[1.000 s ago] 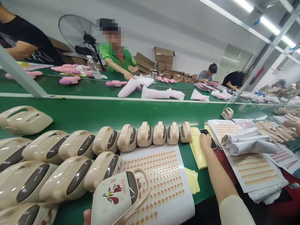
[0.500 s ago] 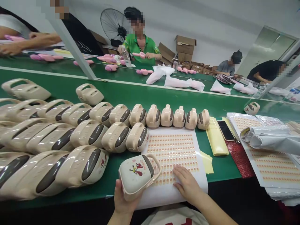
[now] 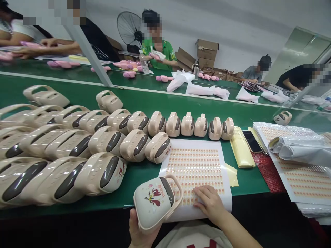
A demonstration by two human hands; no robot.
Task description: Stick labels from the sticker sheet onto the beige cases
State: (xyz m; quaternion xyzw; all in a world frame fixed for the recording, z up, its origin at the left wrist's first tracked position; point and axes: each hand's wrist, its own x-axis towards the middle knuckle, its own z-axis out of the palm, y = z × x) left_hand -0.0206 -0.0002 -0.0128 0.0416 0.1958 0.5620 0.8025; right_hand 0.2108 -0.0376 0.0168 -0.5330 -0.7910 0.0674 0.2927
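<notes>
My left hand (image 3: 144, 232) grips a small beige device with a carrying handle (image 3: 153, 203) from below. Its pale face, with a red and yellow cartoon print and a dark strip, is tilted up towards me. My right hand (image 3: 210, 203) rests on a white sheet of small orange stickers (image 3: 193, 165), thumb apart from the fingers, which lie along the sheet. Whether a sticker is under the fingertips cannot be made out. Rows of matching beige devices (image 3: 106, 172) stand to the left of the sheet and behind it.
Right of the sheet lie a yellow paper pad (image 3: 241, 148), a phone (image 3: 252, 141) and more sticker sheets (image 3: 300, 182) under rolled plastic. A metal post (image 3: 88, 51) rises from the green table (image 3: 144, 93). Co-workers handle pink items beyond.
The view has shifted slightly, moving the rows rightward. My left hand has brought the device a little lower and tipped its printed face more towards me. My right hand stays on the sheet.
</notes>
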